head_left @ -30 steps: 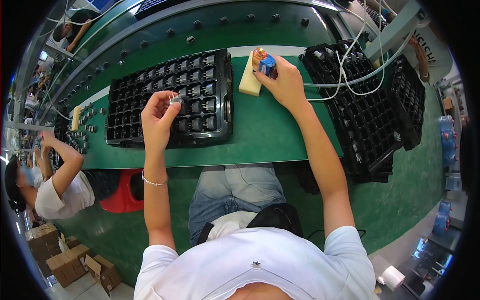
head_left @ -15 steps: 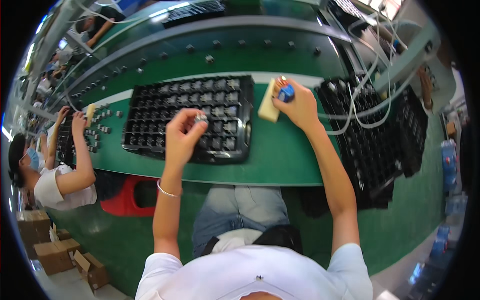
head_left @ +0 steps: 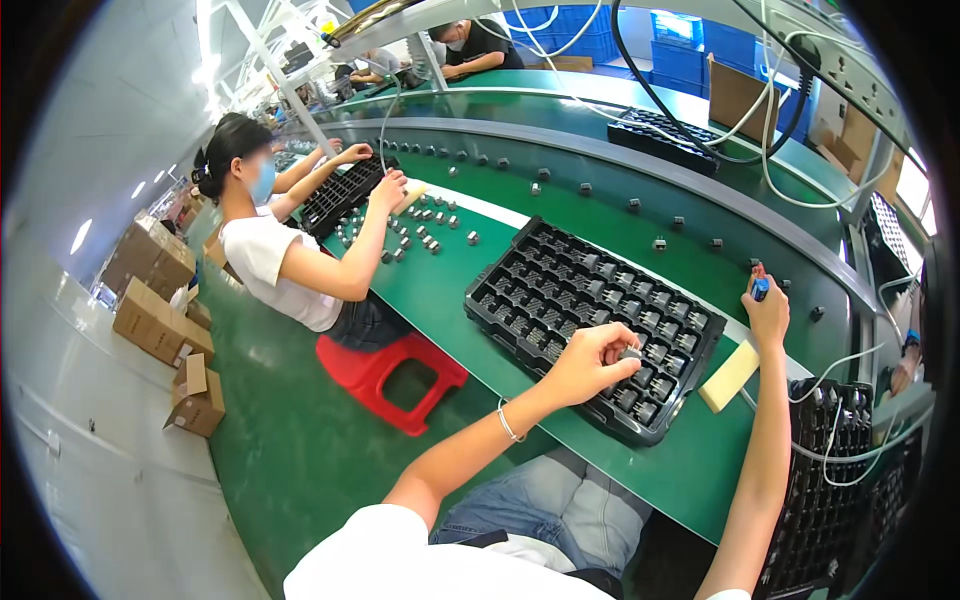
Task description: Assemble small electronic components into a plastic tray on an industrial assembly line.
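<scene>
In front of me a black compartment tray point(head_left: 497, 317) lies on the green bench, with small metallic components filling many of its pockets. Over its near right part, my left hand point(head_left: 585, 365) is closed, pinching a small grey component point(head_left: 629, 355) between thumb and fingertips. Farther right, beyond the tray's edge, my right hand point(head_left: 768, 318) is closed round a small blue object with a reddish end point(head_left: 760, 289); its exact kind does not show. Beside the tray, a pale yellow block point(head_left: 730, 376) lies on the bench below that hand.
Small components point(head_left: 659, 244) sit spaced along the green conveyor strip point(head_left: 600, 225) behind the bench. Stacked black trays point(head_left: 822, 470) stand at right, crossed by pale cables. At left a co-worker point(head_left: 290, 240) handles another tray point(head_left: 340, 198) near loose components and a red stool point(head_left: 385, 375).
The view has swung left, so the co-worker shows more fully. My right hand has moved away from the yellow block toward the conveyor strip, still holding the blue object. My left hand keeps its component.
</scene>
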`<move>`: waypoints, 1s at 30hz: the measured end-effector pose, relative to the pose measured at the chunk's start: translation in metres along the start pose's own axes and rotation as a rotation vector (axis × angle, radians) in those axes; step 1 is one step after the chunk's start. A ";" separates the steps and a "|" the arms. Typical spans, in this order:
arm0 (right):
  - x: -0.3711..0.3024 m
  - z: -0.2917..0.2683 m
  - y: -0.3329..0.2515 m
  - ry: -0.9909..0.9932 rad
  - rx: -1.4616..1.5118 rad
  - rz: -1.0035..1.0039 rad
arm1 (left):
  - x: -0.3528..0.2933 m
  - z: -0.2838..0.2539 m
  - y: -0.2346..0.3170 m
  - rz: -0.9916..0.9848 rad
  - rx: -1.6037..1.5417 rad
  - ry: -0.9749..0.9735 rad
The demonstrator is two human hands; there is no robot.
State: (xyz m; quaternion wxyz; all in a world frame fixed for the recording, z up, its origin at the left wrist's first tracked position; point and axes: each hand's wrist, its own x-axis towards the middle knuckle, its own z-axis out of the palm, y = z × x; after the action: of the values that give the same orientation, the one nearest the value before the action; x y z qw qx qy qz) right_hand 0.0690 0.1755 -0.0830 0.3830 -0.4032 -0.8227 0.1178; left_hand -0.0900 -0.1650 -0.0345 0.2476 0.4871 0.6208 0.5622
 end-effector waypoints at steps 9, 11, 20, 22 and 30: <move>-0.001 -0.028 -0.002 0.022 -0.016 -0.151 | 0.007 0.008 -0.002 0.069 0.108 -0.020; -0.018 -0.050 -0.032 -0.068 0.242 -0.036 | 0.008 0.008 0.001 0.146 0.134 -0.020; -0.126 -0.113 -0.111 -0.349 1.229 0.407 | 0.025 0.055 0.040 0.081 -0.096 -0.158; -0.133 -0.109 -0.108 -0.303 1.295 0.416 | 0.026 0.066 0.042 0.084 -0.111 -0.185; -0.140 -0.106 -0.095 -0.446 1.320 0.434 | 0.023 0.077 0.036 0.080 -0.135 -0.249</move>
State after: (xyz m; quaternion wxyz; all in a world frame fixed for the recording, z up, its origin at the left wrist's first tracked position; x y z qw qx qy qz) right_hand 0.1451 -0.0038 -0.0383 0.3378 -0.2087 -0.5404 0.7418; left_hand -0.0217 -0.1138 -0.0143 0.3323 0.5594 0.5262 0.5475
